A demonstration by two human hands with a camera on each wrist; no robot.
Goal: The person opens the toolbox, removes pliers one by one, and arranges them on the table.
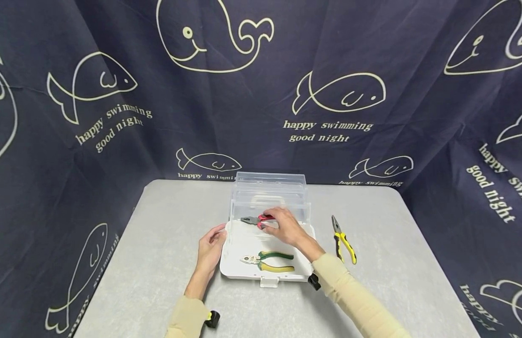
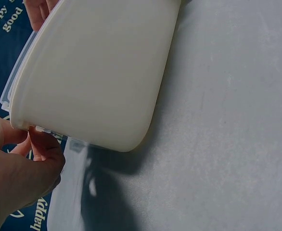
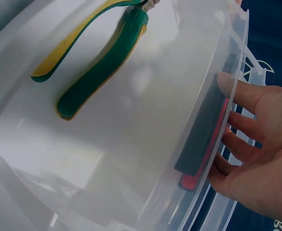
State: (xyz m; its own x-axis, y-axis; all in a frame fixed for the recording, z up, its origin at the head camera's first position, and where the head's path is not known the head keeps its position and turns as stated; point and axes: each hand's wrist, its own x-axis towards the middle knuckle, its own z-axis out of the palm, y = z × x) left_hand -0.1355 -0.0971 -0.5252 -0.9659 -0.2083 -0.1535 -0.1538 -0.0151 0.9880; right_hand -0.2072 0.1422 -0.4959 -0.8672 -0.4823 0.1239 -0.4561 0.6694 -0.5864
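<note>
A white plastic box (image 1: 300, 272) stands on the table with its clear lid (image 1: 269, 185) raised at the back. My left hand (image 1: 211, 249) is at the box's left rim; in the left wrist view its thumb and curled fingers pinch the edge near a corner. Inside at the back lie pliers with red and dark handles (image 1: 251, 220), jaws facing left. My right hand (image 1: 286, 226) holds them by the handles, its thumb on one handle in the right wrist view. Pliers with green and yellow handles (image 1: 275, 268) lie near the front of the box.
Long-nose pliers with yellow and black handles (image 1: 345, 241) lie on the grey table (image 1: 383, 291), right of the box. A latch (image 1: 268, 282) juts from the box's front. A dark blue curtain (image 1: 261, 117) with fish prints surrounds the table.
</note>
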